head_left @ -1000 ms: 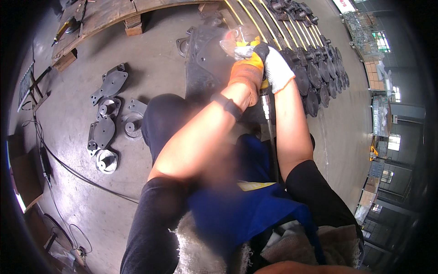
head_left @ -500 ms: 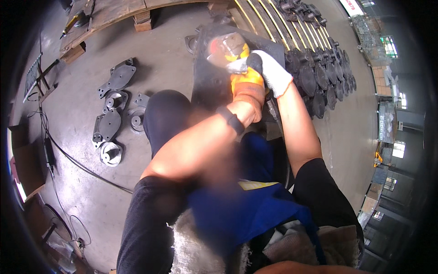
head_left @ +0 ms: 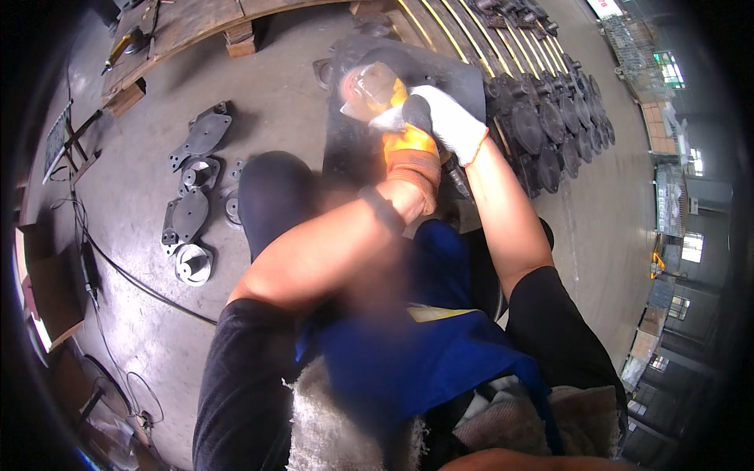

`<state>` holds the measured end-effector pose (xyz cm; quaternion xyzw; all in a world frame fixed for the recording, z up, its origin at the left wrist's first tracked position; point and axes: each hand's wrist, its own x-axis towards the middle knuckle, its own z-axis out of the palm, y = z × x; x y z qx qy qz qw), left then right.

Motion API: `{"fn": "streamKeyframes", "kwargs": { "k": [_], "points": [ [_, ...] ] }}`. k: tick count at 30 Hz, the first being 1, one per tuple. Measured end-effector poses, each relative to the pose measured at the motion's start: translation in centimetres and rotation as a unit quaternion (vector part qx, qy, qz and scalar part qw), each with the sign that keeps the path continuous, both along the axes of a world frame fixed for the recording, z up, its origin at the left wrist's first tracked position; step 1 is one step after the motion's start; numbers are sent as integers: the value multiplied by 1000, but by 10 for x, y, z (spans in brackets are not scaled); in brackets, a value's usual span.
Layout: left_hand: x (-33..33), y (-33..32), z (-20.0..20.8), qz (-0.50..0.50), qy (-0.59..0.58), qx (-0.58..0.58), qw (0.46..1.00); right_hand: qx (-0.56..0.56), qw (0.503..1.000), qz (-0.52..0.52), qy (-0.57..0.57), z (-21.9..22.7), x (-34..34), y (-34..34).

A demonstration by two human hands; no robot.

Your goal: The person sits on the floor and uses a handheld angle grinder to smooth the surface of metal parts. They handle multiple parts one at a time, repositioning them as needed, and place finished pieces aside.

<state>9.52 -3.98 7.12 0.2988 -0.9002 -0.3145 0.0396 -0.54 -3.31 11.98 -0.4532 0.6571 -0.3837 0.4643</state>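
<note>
My left hand (head_left: 410, 144), in an orange glove, is closed round a dark hand-held power tool (head_left: 456, 177), which looks like a grinder. My right hand (head_left: 448, 122), in a white glove, presses against the left and closes on the same tool. Just past my fingers is a blurred, shiny metal piece (head_left: 365, 88) with a reddish glow on its left side; whether it belongs to the tool or is a workpiece I cannot tell. Under the hands lies a dark flat plate (head_left: 345, 149). Gloves and glare hide most of the tool.
Several dark metal castings (head_left: 542, 129) stand in rows on a yellow-striped rack at right. More castings (head_left: 188, 213) lie on the floor at left, beside a black cable (head_left: 129, 271). A wooden pallet (head_left: 196, 31) at far left bears another hand tool (head_left: 126, 47).
Both hands and the tool have shifted a little to the left over the plate, along with the shiny piece. My grip looks the same.
</note>
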Motion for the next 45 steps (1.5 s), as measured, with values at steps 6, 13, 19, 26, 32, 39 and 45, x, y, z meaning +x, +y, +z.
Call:
{"fn": "streamKeyframes", "kwargs": {
  "k": [6,13,19,26,32,39,45],
  "points": [
    [-15,10,-18,173,48,242,954,48,997,-3,66,7,3,7],
    [-6,38,28,74,86,257,960,-1,964,-235,-127,-35,-31,84],
    [-16,23,21,3,7,70,998,-20,992,-124,24,-29,-42,60],
    [-13,9,19,7,16,-86,996,24,996,-81,-21,4,-21,16],
    [-20,19,1,55,22,106,993,17,997,-73,-22,-4,-22,31],
    [-20,9,29,48,7,101,994,0,993,-32,115,-36,-48,32],
    [-26,8,8,157,142,258,942,-29,994,-94,54,-45,-44,21]
  ]
}}
